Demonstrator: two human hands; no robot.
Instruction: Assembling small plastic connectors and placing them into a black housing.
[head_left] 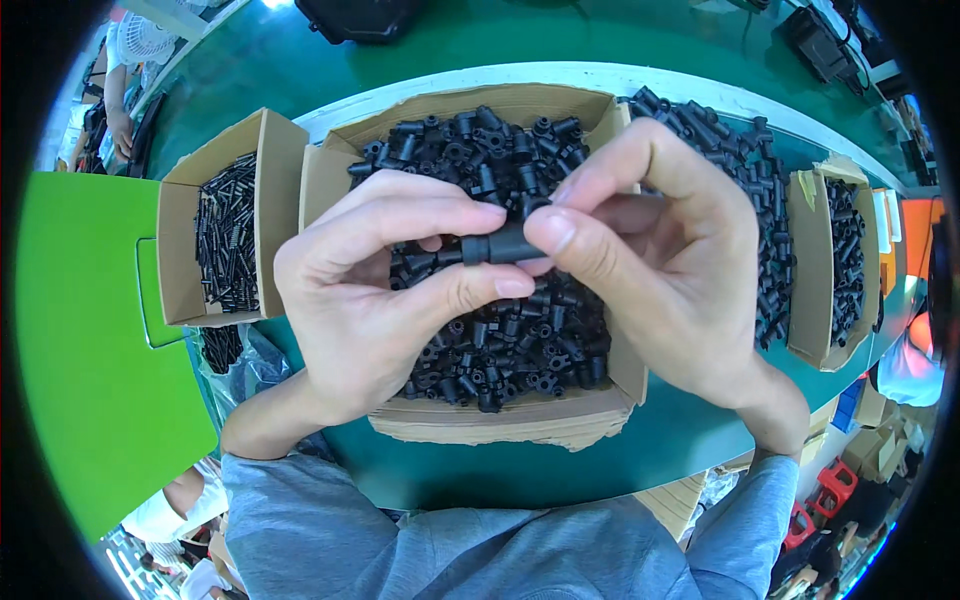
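we see the right hand (pixel 655 250) clamped on a black cylindrical plastic-looking part (pixel 495 247) above a brown cardboard box (pixel 500 428), the left hand (pixel 370 270) around it, contact unclear — apparently two-handed handling, next calling for steady fingertips.

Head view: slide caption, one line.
Left hand and right hand hold a black part above a cardboard box full of small black pieces.

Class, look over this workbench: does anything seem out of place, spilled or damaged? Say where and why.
Black parts lie loose, apparently on the green table, between the middle carton and the right-hand carton, odd because other pieces sit boxed. The middle carton's near flap also looks ragged, as if torn.
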